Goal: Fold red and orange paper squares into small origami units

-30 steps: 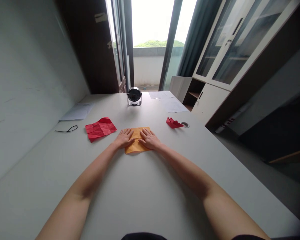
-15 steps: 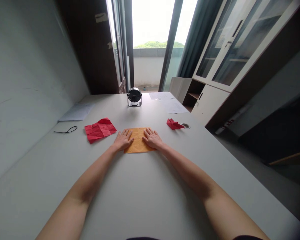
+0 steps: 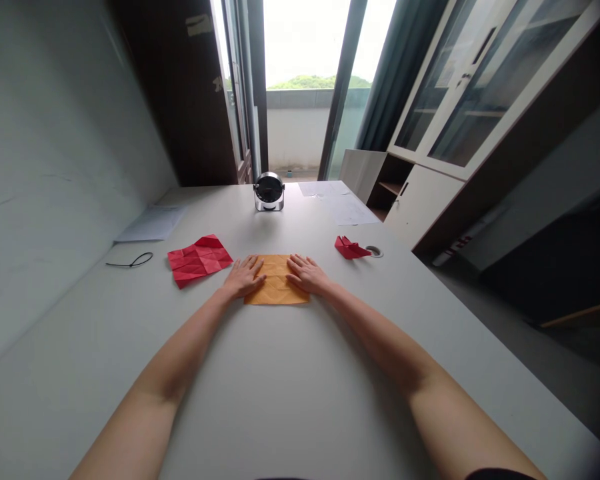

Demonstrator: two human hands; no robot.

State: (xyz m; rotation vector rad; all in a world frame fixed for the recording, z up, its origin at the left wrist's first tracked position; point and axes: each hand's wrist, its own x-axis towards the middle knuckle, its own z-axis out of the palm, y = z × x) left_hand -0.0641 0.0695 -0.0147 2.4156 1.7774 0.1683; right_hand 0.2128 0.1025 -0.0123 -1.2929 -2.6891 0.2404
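An orange sheet of paper (image 3: 277, 283) with crease lines lies flat on the white table (image 3: 280, 387). My left hand (image 3: 245, 276) rests flat on its left side, fingers spread. On the right side of the sheet lies my right hand (image 3: 307, 274), also flat with its fingers apart. A creased red sheet (image 3: 200, 260) is spread out to the left of my left hand. To the right of my right hand sits a folded red paper shape (image 3: 351, 248), touching or close to a small roll (image 3: 375, 251).
A round black device on a metal stand (image 3: 269, 191) is at the back middle. White papers lie at the back right (image 3: 353, 208) and back left (image 3: 151, 223). A black looped cord (image 3: 133, 262) lies on the left. A wall borders the table's left side.
The view has shifted slightly. Both hands stay flat on the orange sheet, slightly farther apart than before, with little other movement.
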